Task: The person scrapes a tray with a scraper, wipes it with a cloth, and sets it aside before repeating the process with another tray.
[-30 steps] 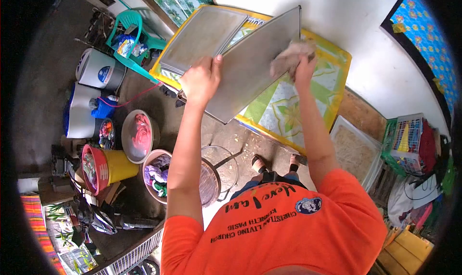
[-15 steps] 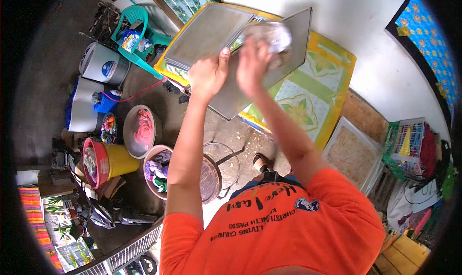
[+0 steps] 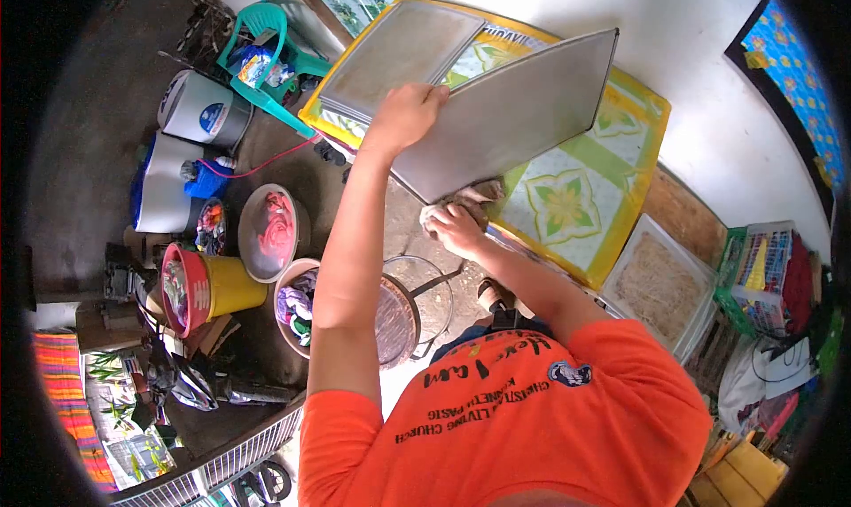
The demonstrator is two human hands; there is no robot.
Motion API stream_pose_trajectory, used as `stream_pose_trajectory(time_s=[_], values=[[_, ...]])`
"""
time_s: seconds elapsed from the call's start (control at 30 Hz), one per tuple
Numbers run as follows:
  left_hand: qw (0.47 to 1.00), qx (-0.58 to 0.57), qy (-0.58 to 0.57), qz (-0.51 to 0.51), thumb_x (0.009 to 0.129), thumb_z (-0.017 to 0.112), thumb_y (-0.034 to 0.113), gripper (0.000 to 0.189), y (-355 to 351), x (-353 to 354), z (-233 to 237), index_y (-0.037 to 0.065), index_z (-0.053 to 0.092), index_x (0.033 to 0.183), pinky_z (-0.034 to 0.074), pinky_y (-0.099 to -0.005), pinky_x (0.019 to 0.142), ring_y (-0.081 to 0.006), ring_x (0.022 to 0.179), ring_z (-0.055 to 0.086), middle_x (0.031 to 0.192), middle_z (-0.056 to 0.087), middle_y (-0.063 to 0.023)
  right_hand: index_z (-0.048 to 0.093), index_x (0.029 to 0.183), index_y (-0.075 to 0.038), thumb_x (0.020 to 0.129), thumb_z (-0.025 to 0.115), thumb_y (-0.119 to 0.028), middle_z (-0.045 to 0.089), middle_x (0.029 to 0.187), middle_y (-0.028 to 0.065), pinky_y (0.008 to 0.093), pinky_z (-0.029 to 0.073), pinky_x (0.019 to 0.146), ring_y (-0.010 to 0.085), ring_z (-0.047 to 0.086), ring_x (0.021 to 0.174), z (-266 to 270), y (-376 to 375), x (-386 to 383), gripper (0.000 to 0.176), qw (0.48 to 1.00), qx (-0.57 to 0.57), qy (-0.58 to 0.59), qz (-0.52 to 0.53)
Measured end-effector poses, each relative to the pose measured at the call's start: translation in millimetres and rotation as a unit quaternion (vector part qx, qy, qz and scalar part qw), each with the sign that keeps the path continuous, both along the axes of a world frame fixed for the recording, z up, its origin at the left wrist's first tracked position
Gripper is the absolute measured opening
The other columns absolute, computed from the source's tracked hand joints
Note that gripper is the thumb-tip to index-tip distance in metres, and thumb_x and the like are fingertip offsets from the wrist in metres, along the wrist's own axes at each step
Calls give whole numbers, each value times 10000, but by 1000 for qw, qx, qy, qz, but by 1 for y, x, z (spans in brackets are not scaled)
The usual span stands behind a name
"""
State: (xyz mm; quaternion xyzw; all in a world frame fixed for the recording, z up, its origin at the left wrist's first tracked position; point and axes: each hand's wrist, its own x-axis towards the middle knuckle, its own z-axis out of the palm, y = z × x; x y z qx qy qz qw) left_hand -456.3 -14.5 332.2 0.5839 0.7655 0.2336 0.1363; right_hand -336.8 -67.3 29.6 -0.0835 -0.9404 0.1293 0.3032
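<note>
My left hand point(image 3: 406, 121) is closed on the upper left edge of a flat grey metal tray point(image 3: 523, 108), which it holds tilted up on the table. At the tray's lower edge, my right hand point(image 3: 456, 230) grips a crumpled greyish cloth point(image 3: 479, 197). Part of that cloth hangs out past the fingers, against the tray's lower rim. Similar flat metal trays point(image 3: 399, 50) lie stacked on the table's left side. The table point(image 3: 567, 207) has a yellow, green and white patterned cover.
Left of me stand basins of laundry point(image 3: 270, 232), a yellow bucket point(image 3: 235, 284) and a green plastic chair point(image 3: 288, 59). A round stand point(image 3: 421, 299) is near my feet. To the right are a shallow clear-sided container point(image 3: 660, 272) and a crate point(image 3: 762, 259) of things.
My right hand has moved the cloth down from the tray's upper part to its lower edge. The tray now faces me more fully, still in my left hand.
</note>
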Motion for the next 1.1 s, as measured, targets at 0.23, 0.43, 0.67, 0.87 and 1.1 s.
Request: stream_pose_trajectory(time_s=[0.23, 0.43, 0.67, 0.87, 1.1], values=[[988, -85, -122, -51, 890, 528, 402, 474, 12, -22, -3, -51, 623, 994, 446, -350, 701, -146, 736, 517, 744, 616, -80, 591, 1108, -165, 722, 594, -138, 515, 1058, 21, 394, 405, 865, 265, 477, 967, 166, 27, -38, 387, 974, 24, 214, -77], [993, -90, -79, -17, 880, 506, 381, 438, 18, -29, 0, -29, 647, 944, 449, -377, 707, -256, 719, 591, 767, 641, -185, 582, 1154, -177, 734, 575, -134, 506, 1034, 17, 382, 427, 816, 251, 488, 916, 97, 26, -22, 422, 989, 49, 130, -59], [987, -92, -128, -30, 898, 517, 399, 460, 20, -33, -6, -33, 637, 1005, 434, -333, 739, -162, 802, 550, 822, 642, -90, 535, 1167, -30, 742, 565, -106, 492, 1031, 137, 400, 444, 757, 311, 475, 867, 195, -1, -59, 433, 970, -69, 194, -128], [991, -107, -75, -29, 902, 502, 392, 467, 18, -31, -1, -51, 623, 988, 443, -337, 702, -174, 770, 557, 810, 640, -102, 496, 1196, -6, 731, 586, -87, 480, 1017, 166, 409, 449, 747, 335, 481, 880, 174, -10, -43, 481, 979, -114, 121, -116], [990, -68, -121, -9, 889, 469, 408, 471, 19, -34, -12, -24, 638, 976, 447, -373, 776, -303, 849, 625, 885, 654, -217, 467, 1227, -19, 745, 599, -86, 479, 1093, 179, 442, 425, 847, 357, 458, 1026, 15, -30, 8, 505, 973, -171, -85, -130]])
